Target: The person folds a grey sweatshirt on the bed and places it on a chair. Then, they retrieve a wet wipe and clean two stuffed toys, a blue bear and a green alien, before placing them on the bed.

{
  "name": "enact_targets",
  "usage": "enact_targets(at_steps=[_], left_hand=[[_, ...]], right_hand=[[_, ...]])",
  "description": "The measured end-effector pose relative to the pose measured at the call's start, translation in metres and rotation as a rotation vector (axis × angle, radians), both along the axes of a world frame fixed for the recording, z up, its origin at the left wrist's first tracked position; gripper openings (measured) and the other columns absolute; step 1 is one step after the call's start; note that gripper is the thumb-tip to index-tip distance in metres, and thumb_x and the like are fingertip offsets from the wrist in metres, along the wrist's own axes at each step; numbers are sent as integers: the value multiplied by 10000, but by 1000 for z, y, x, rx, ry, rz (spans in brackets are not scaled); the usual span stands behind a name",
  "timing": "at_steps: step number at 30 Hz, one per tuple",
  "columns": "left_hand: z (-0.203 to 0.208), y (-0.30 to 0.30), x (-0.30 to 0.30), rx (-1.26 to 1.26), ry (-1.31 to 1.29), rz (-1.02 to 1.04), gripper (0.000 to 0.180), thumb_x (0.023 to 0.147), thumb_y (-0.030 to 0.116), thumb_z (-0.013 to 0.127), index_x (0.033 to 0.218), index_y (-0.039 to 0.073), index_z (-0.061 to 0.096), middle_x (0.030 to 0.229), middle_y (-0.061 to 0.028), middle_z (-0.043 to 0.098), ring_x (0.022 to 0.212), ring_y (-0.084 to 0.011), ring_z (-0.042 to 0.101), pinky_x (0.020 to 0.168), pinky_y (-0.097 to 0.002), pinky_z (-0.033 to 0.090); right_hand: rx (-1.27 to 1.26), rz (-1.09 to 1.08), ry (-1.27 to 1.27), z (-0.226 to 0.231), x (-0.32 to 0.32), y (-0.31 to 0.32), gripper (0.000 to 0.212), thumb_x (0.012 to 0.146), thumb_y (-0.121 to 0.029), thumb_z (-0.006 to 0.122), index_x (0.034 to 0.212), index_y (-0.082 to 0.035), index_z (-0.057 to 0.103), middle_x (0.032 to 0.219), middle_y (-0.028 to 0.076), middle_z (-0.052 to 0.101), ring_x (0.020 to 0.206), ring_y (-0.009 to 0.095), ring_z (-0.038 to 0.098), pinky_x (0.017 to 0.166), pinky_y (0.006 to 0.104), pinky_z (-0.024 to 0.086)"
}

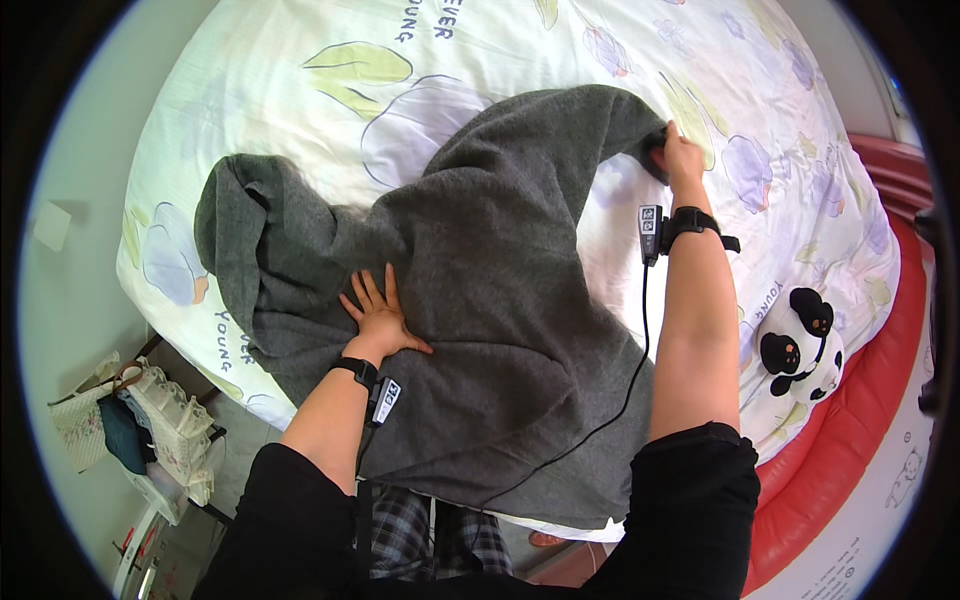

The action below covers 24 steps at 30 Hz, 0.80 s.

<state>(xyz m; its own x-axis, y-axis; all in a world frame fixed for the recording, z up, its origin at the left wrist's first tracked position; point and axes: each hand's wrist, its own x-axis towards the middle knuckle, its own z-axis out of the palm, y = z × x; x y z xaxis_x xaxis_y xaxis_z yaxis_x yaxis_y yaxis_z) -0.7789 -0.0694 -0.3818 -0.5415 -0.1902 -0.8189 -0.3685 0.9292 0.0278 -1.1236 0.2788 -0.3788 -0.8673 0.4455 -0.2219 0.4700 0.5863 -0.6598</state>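
Observation:
A dark grey hooded garment (480,230) lies spread across the bed, its hood (235,215) toward the left. One sleeve reaches up and bends over to the far right. My right hand (683,158) is closed on the end of that sleeve (640,125), where a bit of reddish colour shows at the opening. Fingers spread, my left hand (378,318) rests flat on the garment just below the hood. Folds run from beneath it toward the near right.
The bed has a white sheet (250,110) with purple flowers and a red padded edge (870,380). A black and white panda plush (805,345) lies at the right. Left of the bed stands a rack with a lace-trimmed basket (165,420). Black cables run from both wrist straps.

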Motion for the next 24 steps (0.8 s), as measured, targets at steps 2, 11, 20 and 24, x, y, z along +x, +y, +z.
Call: enact_targets(at_steps=[2,11,20,24], left_hand=[[0,0,0,0,1,2,1506,353,602,792,1366,88,-198,1387,-333,-126,1279,-457,-200,938,-653,-101],[1,-1,3,-11,71,-7,1508,354,610,790,1365,95,-204,1389,-333,-117,1280,-467,-182,936,-671,-59],[19,-17,5,122,150,-84,1394,501,472,798,1338,178,-278,1390,-296,-187,1285,-443,-202,967,-643,-26],[56,-85,19,621,642,-52,616,720,274,689,1260,97,449,1284,-198,419,1200,-303,403,946,-389,362]], right_hand=[[471,5,238,30,-10,2,419,784,-481,540,803,-93,697,710,118,652,666,251,631,642,340,485],[-669,514,913,247,48,-66,403,873,-95,549,1231,22,405,986,84,608,858,114,592,735,212,475],[-810,1279,-327,177,409,-91,399,707,71,525,1033,-138,622,1050,11,628,1107,227,524,1069,489,174],[-675,1354,-546,134,525,-79,428,743,16,559,1142,-141,557,1217,56,527,1229,270,392,1059,478,207]])
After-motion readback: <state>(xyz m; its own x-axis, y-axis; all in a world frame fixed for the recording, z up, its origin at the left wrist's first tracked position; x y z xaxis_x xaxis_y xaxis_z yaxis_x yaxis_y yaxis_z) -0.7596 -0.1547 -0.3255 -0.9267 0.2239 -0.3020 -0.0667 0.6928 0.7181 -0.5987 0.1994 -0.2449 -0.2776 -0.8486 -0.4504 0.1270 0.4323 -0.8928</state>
